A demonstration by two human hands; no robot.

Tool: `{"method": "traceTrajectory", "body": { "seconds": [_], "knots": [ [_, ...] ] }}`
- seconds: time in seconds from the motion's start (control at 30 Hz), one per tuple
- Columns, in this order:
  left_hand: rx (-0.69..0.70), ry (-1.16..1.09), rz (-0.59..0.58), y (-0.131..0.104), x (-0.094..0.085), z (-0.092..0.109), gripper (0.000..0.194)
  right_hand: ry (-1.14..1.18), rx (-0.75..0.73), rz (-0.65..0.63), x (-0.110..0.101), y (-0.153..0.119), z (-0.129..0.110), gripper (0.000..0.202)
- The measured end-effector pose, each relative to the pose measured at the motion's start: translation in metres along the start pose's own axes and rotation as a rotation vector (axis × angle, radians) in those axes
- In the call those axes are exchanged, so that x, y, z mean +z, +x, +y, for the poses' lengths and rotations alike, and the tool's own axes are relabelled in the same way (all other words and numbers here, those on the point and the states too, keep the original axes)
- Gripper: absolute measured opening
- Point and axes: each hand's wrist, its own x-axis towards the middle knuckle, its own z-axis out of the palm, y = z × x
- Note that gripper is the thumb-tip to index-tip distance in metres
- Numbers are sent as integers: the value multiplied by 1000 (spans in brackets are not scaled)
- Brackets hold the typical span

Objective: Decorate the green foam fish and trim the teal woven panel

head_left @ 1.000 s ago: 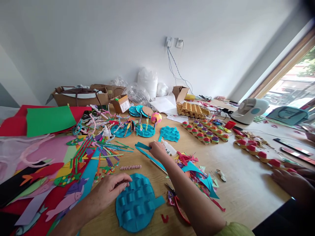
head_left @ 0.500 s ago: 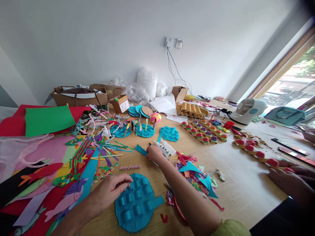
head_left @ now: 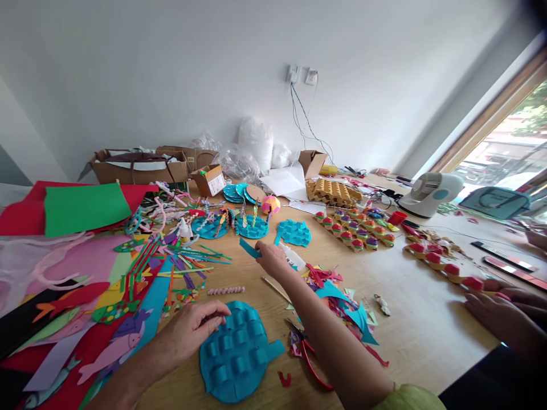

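My right hand [head_left: 273,261] pinches a blue strip [head_left: 249,248], raised a little off the wooden table. Close behind that hand lies a white glue bottle [head_left: 294,257], partly hidden by it. My left hand [head_left: 204,324] is closed, thumb against fingers, over the upper left edge of a round blue disc [head_left: 233,373]. Whatever its fingertips hold, if anything, is hidden. Rows of blue loops stand on the disc, and a tab sticks out on its right. Red-handled scissors [head_left: 311,364] lie partly under my right forearm.
Paper scraps [head_left: 329,296] are heaped right of my arm; a thin stick [head_left: 276,289] lies before them. Paper fish [head_left: 113,350] and strips cover the left. Decorated blue discs [head_left: 252,226] and painted egg-carton pieces [head_left: 352,230] stand behind. Another person's hands [head_left: 496,304] work at right.
My right hand has lifted the blue strip off the table and shifted slightly up. More of the scissors and the thin stick now shows. My left hand has stayed in place.
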Motion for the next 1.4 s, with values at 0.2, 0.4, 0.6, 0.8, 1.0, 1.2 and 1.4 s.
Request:
{"method": "traceTrajectory", "body": {
  "seconds": [0.2,0.4,0.6,0.8,1.0,1.2,1.4],
  "knots": [
    [-13,37,-39,1,0,-2,22,51,-12,-20,21,-4,2,25],
    [-38,-85,0,4,-1,-7,21,239,-41,123,9,-10,0,11],
    [-45,-498,294,30,-6,-6,37,583,-188,197,-19,-27,-23,9],
    [106,-971,350,58,13,13,32,887,-348,3,-21,-47,-59,6],
    [28,-1175,528,68,16,19,24,1020,-325,-97,-12,-57,-72,7],
    [170,-1265,645,69,-10,15,15,1157,-174,-303,-13,-76,-72,3],
    [103,-1322,620,66,-10,15,12,1151,-174,-301,-10,-80,-74,9]
  ]
}}
